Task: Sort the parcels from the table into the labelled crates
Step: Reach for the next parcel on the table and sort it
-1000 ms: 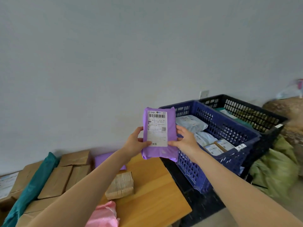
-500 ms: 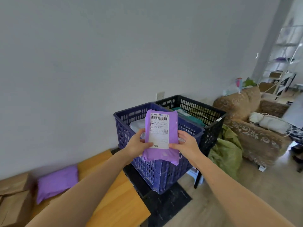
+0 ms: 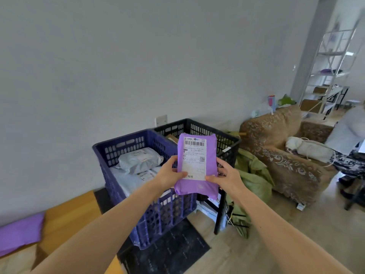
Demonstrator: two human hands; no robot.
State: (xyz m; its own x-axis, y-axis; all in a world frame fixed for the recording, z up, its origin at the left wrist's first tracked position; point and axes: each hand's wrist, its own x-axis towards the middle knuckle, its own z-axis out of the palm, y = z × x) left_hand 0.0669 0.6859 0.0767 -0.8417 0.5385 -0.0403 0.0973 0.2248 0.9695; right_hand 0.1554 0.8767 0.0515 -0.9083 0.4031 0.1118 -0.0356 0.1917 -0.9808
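Pale grey wall (image 3: 118, 66) fills most of my view, with light wood flooring below it. Against the wall stand two slatted plastic crates, touching side by side: a dark blue crate (image 3: 126, 138) nearer me and a black crate (image 3: 205, 129) behind it. Several soft grey plastic mailers (image 3: 138, 160) lie piled in the blue one. What sits in the black one is mostly hidden; I can make out only a brown corner, possibly cardboard.

I hold a flat purple plastic mailer parcel (image 3: 197, 186) upright in the air, in front of the two crates, its white barcode label facing me. My left hand (image 3: 169, 173) grips its left edge, thumb laid across the label's lower corner. My right hand (image 3: 227, 177) grips the right edge the same way, fingers curled behind.

At lower left is the corner of a light wooden table (image 3: 73, 212), with a second purple mailer (image 3: 19, 232) lying on it. A black floor mat (image 3: 171, 252) lies under the blue crate. Green crumpled sacks (image 3: 250, 175) sit beside the black crate, next to a brown patterned armchair (image 3: 276, 155).
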